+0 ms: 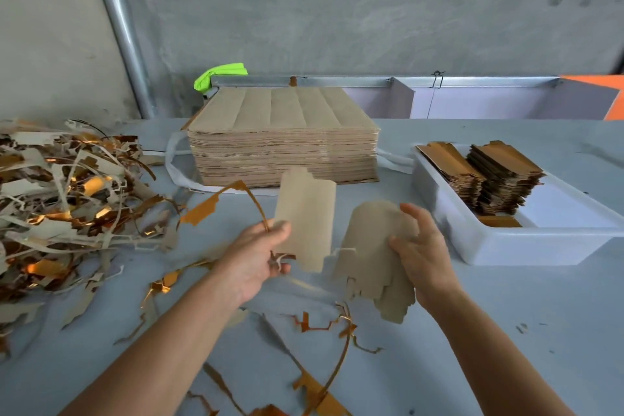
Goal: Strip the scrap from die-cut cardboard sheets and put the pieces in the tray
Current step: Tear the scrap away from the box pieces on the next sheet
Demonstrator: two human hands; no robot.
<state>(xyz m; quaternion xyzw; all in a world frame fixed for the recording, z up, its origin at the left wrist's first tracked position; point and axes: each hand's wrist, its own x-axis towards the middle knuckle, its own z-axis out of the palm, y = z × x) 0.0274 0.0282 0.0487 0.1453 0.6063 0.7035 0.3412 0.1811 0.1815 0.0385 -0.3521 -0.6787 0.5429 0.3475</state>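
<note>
From my head view, my left hand [266, 255] is gripping one piece [305, 218] plus a scrap strip [236, 192]; my right hand [423, 252] is holding several pieces [374, 257]. Two stacks are sitting in the tray [499, 241]; a tall sheet pile [283, 149] is waiting on the bench [506, 331].

Left hand [261, 255] pinches one cut piece [305, 218] and scrap strip [236, 192]; right hand [423, 253] grips several pieces [374, 260], apparently fanned; tray [499, 243] right of frame.

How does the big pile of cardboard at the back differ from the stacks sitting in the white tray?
The sheet stack is one broad, tall block showing plain brown tops; the tray stacks are two narrow piles showing gold faces. The sheet stack rests directly on the table, while the tray stacks stand inside the white tray. Both are neatly piled cardboard.
</note>
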